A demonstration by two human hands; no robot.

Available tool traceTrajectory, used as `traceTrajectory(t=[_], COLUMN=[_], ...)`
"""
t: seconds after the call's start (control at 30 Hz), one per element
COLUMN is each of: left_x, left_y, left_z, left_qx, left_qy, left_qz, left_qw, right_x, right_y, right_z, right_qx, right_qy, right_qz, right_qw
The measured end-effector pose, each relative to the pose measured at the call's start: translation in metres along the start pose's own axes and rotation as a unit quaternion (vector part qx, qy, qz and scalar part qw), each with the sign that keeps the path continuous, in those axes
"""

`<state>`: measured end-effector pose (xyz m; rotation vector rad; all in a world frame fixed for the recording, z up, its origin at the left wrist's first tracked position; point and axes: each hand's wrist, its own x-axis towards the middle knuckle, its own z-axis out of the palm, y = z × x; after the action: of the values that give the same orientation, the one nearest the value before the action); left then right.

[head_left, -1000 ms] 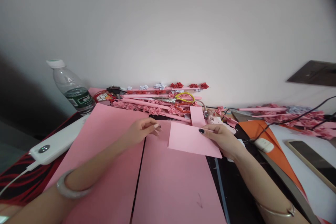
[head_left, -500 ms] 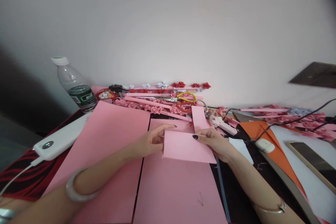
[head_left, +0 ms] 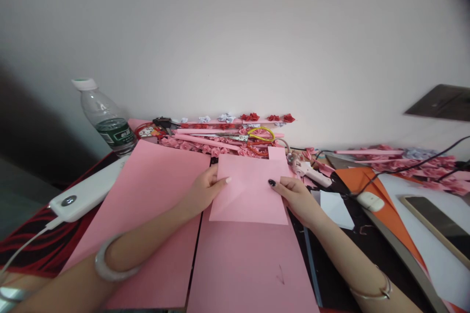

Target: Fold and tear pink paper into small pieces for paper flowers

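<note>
A squarish pink paper sheet (head_left: 249, 200) is pinched at opposite edges by the fingers of the left hand (head_left: 204, 190) and right hand (head_left: 298, 200), apparently for flattening; even tension seems called for next.

Bottle (head_left: 113, 124) left, scissors (head_left: 243, 138) behind paper (head_left: 250, 195)

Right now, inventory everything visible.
held sheet: 1, pink, centre
large sheets: 2, pink, lower centre
bottle: 1, clear, far left
power bank: 1, white, left
paper flowers: many, pink, red, bluish, by wall
scissors: 1, yellow, among flowers
glue gun: 1, pale, right
loose paper: several, white and orange, right
small case: 1, white, right
phone: 1, dark, far right
wall plate: 1, dark, right
cables: several, black, white, sides
bracelets: 2, pale, both sides
left hand: 1, bare, sheet's left
right hand: 1, bare, sheet's right
</note>
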<state>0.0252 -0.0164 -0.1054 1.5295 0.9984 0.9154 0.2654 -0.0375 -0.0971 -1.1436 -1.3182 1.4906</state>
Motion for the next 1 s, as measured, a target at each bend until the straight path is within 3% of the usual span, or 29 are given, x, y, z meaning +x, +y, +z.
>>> traceTrajectory(t=[0.23,0.37,0.53,0.7,1.0], left_x=[-0.0029,-0.0004,0.0007,0.0004,0.0046], left_y=[-0.0021,-0.0011,-0.0012,-0.0042,-0.0072], left_z=[-0.0011,-0.0022,-0.0003,0.0011,-0.0022], left_qx=[0.074,0.121,0.093,0.026,0.016], left_qy=[0.009,-0.007,0.0,0.002,0.029], left_qz=[0.045,0.084,0.004,0.005,0.003], left_qw=[0.996,0.989,0.996,1.0,0.999], right_x=[-0.0027,-0.0027,0.0002,-0.0011,-0.0029], right_y=[-0.0017,-0.0044,-0.0036,-0.0011,-0.0062], right_z=[0.0046,0.0046,0.0074,0.0063,0.0043], right_qx=[-0.032,-0.098,-0.135,-0.136,-0.15], right_qy=[0.114,0.098,0.064,0.087,0.096], right_qz=[-0.065,-0.081,-0.107,-0.072,-0.073], right_qw=[0.991,0.987,0.983,0.984,0.981])
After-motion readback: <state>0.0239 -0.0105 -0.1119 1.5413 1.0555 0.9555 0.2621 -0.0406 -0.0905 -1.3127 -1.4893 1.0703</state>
